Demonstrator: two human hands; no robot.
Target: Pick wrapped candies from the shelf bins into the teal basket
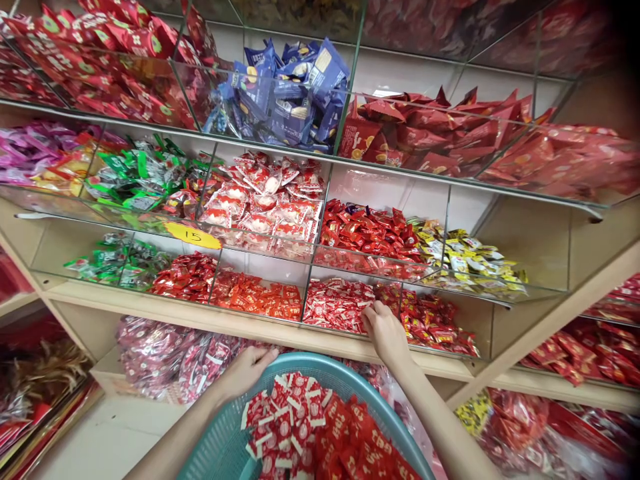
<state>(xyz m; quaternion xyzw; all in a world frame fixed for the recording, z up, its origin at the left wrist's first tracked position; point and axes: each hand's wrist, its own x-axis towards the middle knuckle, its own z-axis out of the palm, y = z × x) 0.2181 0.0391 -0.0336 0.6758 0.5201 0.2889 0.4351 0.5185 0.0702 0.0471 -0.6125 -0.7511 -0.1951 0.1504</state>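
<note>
My left hand (250,369) grips the rim of a teal plastic basket (213,437) at the bottom middle. In the basket lie small red-and-white wrapped candies (287,427) on the left and shiny red packets with gold print (357,443) on the right. Over the glass front of the lowest shelf reaches my right hand (387,331), its fingers curled together at the right side of a compartment of small red-and-white candies (336,303). What those fingertips hold, if anything, is hidden.
Glass dividers split the shelves into compartments of orange-red packets (277,299), red candies (437,320), white-and-red packets (260,207) and blue packets (295,100). A yellow tag (193,234) reads 15. Bagged candy (155,357) sits under the wooden ledge (90,297).
</note>
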